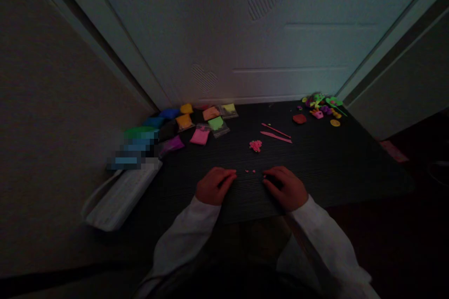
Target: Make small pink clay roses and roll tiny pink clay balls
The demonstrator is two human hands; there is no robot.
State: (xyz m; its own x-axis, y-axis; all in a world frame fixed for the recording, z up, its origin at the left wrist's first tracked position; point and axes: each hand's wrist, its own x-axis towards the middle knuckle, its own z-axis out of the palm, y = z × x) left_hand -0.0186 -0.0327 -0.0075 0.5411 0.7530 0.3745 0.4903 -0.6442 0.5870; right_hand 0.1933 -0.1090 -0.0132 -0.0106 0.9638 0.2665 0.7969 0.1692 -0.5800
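Both of my hands rest on a dark table (pixel 333 163) near its front edge. My left hand (pixel 213 186) is curled, its fingers pressed together and pointing right. My right hand (pixel 285 188) is curled too, fingertips pinched and pointing left. Between them lie a few tiny pink clay bits (pixel 250 171). What the fingers pinch is too small to make out. A small pink clay cluster (pixel 256 145) sits just beyond. Two pink modelling sticks (pixel 276 133) lie further back.
Several small bags of coloured clay (pixel 196 124) spread over the table's back left. Finished colourful clay pieces (pixel 321 108) and a red lump (pixel 299 118) sit at the back right. A white pouch (pixel 121 194) lies at the left edge. A white door stands behind.
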